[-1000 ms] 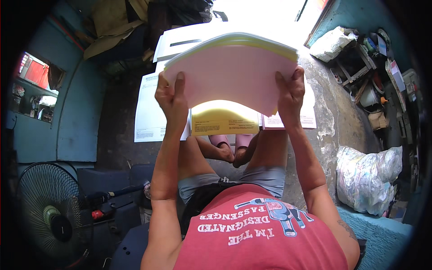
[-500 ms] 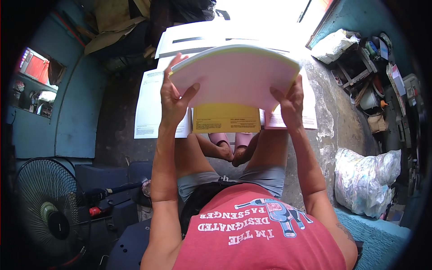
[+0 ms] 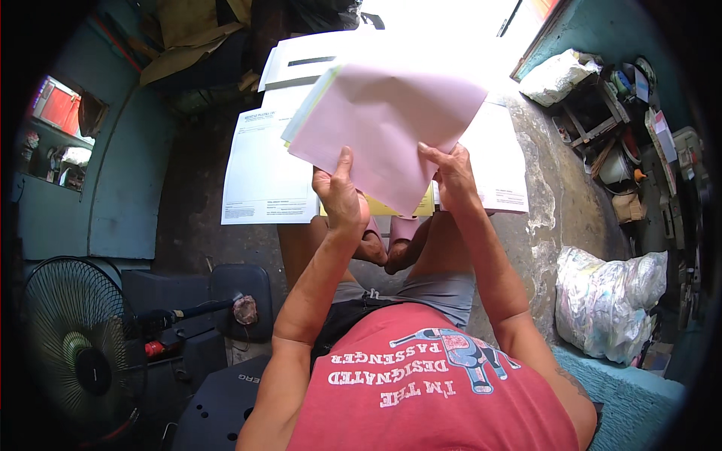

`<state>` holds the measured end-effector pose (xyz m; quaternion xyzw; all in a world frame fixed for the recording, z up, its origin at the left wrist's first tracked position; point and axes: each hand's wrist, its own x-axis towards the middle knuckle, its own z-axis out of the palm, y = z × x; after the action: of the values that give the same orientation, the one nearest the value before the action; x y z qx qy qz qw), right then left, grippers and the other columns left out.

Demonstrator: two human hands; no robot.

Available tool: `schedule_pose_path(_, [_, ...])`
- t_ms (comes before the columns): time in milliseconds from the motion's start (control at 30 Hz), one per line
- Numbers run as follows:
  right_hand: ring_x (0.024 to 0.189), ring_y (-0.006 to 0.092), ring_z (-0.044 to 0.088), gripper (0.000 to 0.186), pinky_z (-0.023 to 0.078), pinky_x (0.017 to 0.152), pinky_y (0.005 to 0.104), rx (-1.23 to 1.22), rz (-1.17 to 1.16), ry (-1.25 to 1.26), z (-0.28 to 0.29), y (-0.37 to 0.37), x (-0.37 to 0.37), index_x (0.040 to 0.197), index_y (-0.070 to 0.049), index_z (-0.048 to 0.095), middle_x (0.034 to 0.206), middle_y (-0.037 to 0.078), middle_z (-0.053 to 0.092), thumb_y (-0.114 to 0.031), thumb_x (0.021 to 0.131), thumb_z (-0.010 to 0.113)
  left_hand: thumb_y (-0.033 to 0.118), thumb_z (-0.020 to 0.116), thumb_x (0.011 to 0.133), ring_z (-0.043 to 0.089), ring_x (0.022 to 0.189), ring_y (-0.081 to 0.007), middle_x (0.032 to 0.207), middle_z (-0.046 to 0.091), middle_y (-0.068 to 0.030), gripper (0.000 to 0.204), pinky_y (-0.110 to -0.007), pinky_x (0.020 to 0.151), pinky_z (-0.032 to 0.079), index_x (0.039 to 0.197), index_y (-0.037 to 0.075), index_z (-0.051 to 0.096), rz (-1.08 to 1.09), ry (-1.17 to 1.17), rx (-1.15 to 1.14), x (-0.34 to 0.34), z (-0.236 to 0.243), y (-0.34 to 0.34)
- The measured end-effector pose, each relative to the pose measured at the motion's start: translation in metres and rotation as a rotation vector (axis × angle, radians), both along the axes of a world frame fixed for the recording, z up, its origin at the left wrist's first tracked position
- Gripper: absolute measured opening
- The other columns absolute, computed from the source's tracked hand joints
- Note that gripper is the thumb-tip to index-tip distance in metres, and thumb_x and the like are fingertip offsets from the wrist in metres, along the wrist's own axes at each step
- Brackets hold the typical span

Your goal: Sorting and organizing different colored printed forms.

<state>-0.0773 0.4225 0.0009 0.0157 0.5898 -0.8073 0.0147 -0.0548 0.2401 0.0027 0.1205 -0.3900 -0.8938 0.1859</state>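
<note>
A tilted sheaf of paper [image 3: 391, 113] hangs over the laid-out stacks, pink on top, with pale blue and yellow sheets showing at its left edge. My left hand [image 3: 338, 188] grips its near edge, thumb on top. My right hand [image 3: 451, 169] holds the near right part, also with the thumb over the pink sheet. Beneath lie printed white forms [image 3: 263, 177] at the left, a yellow stack [image 3: 423, 204] partly hidden in the middle, and pale pinkish forms [image 3: 505, 173] at the right. Further back are more white sheets [image 3: 301, 46].
My thighs and slippered feet [image 3: 402, 233] are below the papers. A standing fan [image 3: 75, 353] and dark equipment [image 3: 165, 293] are at lower left. A bulging plastic sack [image 3: 609, 301] lies at lower right, with clutter [image 3: 632, 135] along the blue wall above it.
The sheaf has turned from level and curved to slanted. My hands have moved closer together and changed grip from its two sides to its near edge.
</note>
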Motion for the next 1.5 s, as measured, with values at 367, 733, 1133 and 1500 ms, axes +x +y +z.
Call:
schedule_pose_path(367, [0.089, 0.0384, 0.070, 0.047, 0.056, 0.084, 0.0445, 0.785, 0.096, 0.322, -0.017, 0.018, -0.020, 0.128, 0.002, 0.054, 0.099, 0.020, 0.071, -0.012, 0.084, 0.066, 0.027, 0.062, 0.098, 0.070, 0.066, -0.0174, 0.085, 0.069, -0.0160, 0.045, -0.033, 0.056, 0.058, 0.120, -0.012, 0.057, -0.796, -0.476, -0.596, -0.085, -0.028, -0.103])
schedule_pose_path(733, [0.079, 0.0328, 0.073, 0.047, 0.057, 0.063, 0.0462, 1.607, 0.024, 0.541, -0.014, 0.011, 0.003, 0.126, -0.005, 0.052, 0.089, 0.020, 0.071, -0.001, 0.081, 0.067, 0.037, 0.070, 0.093, 0.069, 0.087, -0.0233, 0.101, 0.070, -0.0199, 0.060, -0.036, 0.078, 0.055, 0.126, -0.011, 0.057, -0.650, -0.382, -1.139, -0.071, -0.017, -0.066])
schedule_pose_path(1133, [0.091, 0.0428, 0.071, 0.055, 0.058, 0.079, 0.0487, 1.447, -0.020, 0.166, -0.009, -0.003, -0.026, 0.135, 0.014, 0.048, 0.097, 0.030, 0.070, -0.018, 0.093, 0.062, 0.029, 0.058, 0.095, 0.073, 0.090, -0.0428, 0.096, 0.072, -0.0294, 0.036, -0.049, 0.087, 0.057, 0.103, -0.005, 0.066, -0.387, -0.262, -1.864, -0.070, 0.006, -0.020])
schedule_pose_path(1500, [0.065, 0.0184, 0.067, 0.027, 0.055, 0.066, 0.0354, 0.745, -0.207, 0.285, 0.036, 0.010, -0.033, 0.108, 0.002, 0.067, 0.079, 0.013, 0.072, -0.019, 0.101, 0.051, 0.024, 0.058, 0.100, 0.063, 0.056, -0.0194, 0.067, 0.068, -0.0135, 0.032, -0.034, 0.057, 0.051, 0.087, -0.002, 0.072, -0.096, -0.029, -1.302, -0.073, 0.027, -0.046])
